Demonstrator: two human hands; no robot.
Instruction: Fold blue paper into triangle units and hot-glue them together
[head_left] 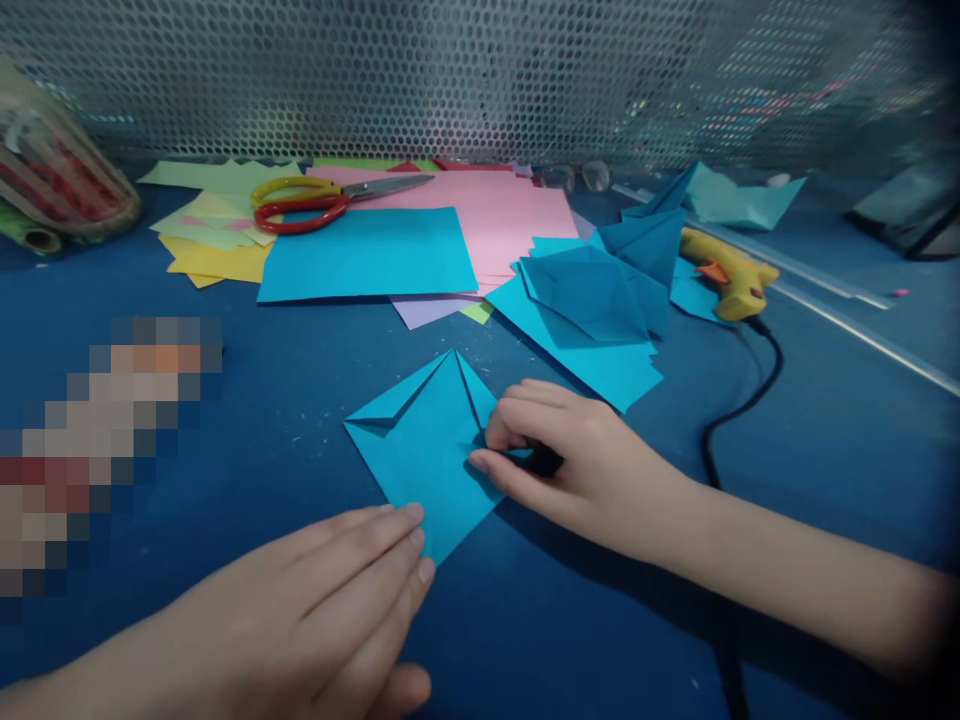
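A partly folded square of blue paper (427, 460) lies on the table, turned so one corner points away from me. Creased flaps run down from its far corner along both upper edges. My left hand (322, 600) rests with fingers stretched out, the tips on the paper's near left edge. At the right corner, my right hand (562, 450) pinches the paper between thumb and curled fingers. That corner is partly hidden behind my fingers.
Red-and-yellow scissors (322, 200) lie on blue and pink sheets (517, 220). Folded blue paper pieces (592, 290) sit to the right, beside a yellow glue gun (739, 275) with a black cord (720, 425). A clear jar (67, 170) is at left; perforated metal (420, 80) stands behind.
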